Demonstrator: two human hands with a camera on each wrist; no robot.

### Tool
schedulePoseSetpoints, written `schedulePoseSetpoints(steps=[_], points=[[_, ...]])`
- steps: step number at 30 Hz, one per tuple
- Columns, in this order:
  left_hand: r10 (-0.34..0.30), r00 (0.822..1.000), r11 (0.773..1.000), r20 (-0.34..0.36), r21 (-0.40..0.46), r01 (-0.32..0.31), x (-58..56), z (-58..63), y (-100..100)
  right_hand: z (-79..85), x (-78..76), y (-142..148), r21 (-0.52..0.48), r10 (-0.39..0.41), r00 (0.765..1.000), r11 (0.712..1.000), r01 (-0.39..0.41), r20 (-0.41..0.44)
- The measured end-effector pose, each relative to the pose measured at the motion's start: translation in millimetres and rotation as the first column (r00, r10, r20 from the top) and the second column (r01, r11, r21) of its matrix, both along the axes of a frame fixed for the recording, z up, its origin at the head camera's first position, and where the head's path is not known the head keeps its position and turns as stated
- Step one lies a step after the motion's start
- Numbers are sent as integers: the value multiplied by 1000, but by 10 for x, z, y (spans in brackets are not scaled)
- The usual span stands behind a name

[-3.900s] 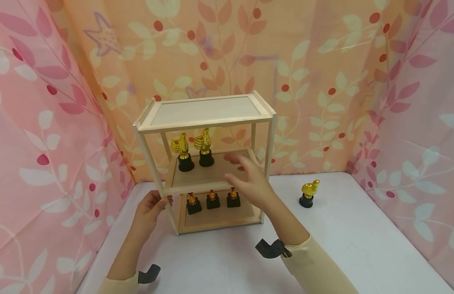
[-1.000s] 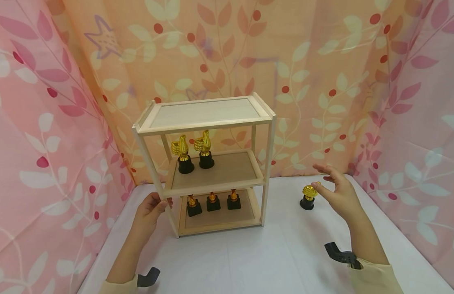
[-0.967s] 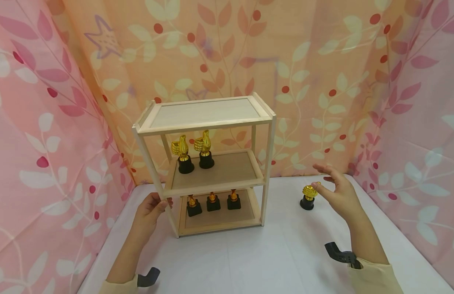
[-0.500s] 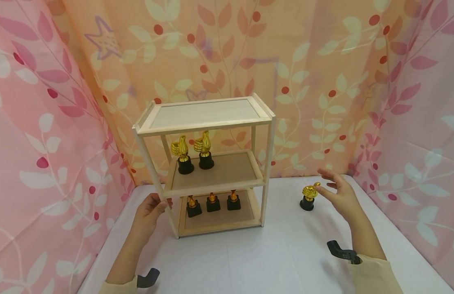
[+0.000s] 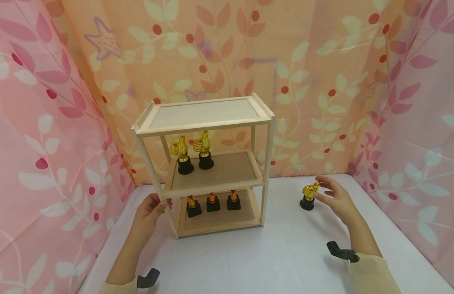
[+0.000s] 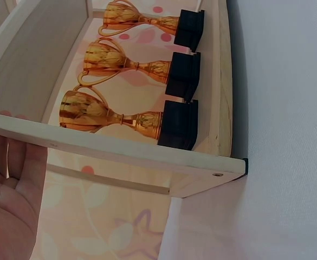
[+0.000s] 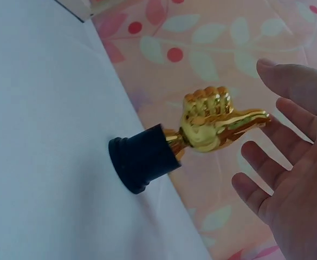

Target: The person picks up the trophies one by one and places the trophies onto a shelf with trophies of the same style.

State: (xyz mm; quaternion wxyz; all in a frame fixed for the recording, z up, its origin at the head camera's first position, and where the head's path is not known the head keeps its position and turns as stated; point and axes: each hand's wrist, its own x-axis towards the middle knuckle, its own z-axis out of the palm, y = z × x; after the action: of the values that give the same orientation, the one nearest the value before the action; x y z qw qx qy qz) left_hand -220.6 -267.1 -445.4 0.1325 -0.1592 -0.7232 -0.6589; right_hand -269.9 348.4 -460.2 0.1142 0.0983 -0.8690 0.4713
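A gold thumbs-up trophy [image 5: 308, 197] with a black round base stands upright on the white table, right of a wooden shelf rack [image 5: 208, 188]. My right hand [image 5: 337, 200] is beside its top, fingers spread around it; the right wrist view shows thumb and fingers relaxed, apart on either side of the gold thumb [image 7: 245, 122]. My left hand [image 5: 147, 214] holds the rack's front left post, its fingers [image 6: 17, 162] behind the wood. Two more thumbs-up trophies [image 5: 182, 155] stand at the left of the middle shelf.
Three gold cup trophies [image 6: 123, 65] with black square bases stand in a row on the bottom shelf. The top board [image 5: 206, 114] bears nothing. Patterned curtains [image 5: 219, 49] close off the table's back and sides.
My right hand has moved from the middle shelf across to the lone thumbs-up trophy, and has since lowered slightly around its top. My left hand keeps its place on the post.
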Motion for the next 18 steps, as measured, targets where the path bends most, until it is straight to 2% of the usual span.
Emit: schedulePoseSetpoints(steps=[5,11,18], points=[[-1,1000,1000,-7,8,1,1,2,7,-103,-37,31,-40,31,997,999,-28,67],[-13,1000,999,-19,36,14,11,3,20,-182,-46,35,-84,48,997,996,-43,59],[4,1000,1000,-4,7,-4,0,-4,3,-231,-64,31,-88,28,995,996,-20,91]])
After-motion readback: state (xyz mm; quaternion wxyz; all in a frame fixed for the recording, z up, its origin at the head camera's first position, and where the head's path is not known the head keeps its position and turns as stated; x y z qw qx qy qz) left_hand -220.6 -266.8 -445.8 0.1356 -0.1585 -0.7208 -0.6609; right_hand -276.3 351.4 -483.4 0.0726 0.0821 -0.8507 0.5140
